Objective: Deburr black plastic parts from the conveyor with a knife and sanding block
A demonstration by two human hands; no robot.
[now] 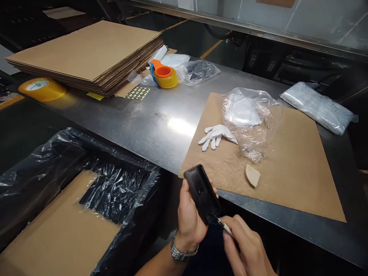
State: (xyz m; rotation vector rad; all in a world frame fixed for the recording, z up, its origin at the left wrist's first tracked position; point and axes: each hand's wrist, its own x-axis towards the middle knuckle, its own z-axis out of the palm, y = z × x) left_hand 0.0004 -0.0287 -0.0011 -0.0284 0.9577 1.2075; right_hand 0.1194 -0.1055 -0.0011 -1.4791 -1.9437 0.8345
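My left hand [189,214] is wrapped round a black, hollow, oblong plastic part [201,189] with a small hole in its middle. The part is tilted, its open side toward me, above the table's front edge. In a pinch, my right hand [247,245] holds a slim knife with a white handle [227,229]. Its thin blade tip meets the lower end of the black part. Past both hands, a white glove [217,137] and a beige quarter-round pad [252,176] lie on a flat cardboard sheet [293,176].
A crumpled clear bag [250,111] with white material sits on the cardboard. Behind are stacked cardboard sheets [86,53], a tape dispenser [163,74], a yellow tape roll [43,89] and a sticker sheet [137,93]. A wrapped packet [319,107] lies right; a black-lined box [83,149] stands left.
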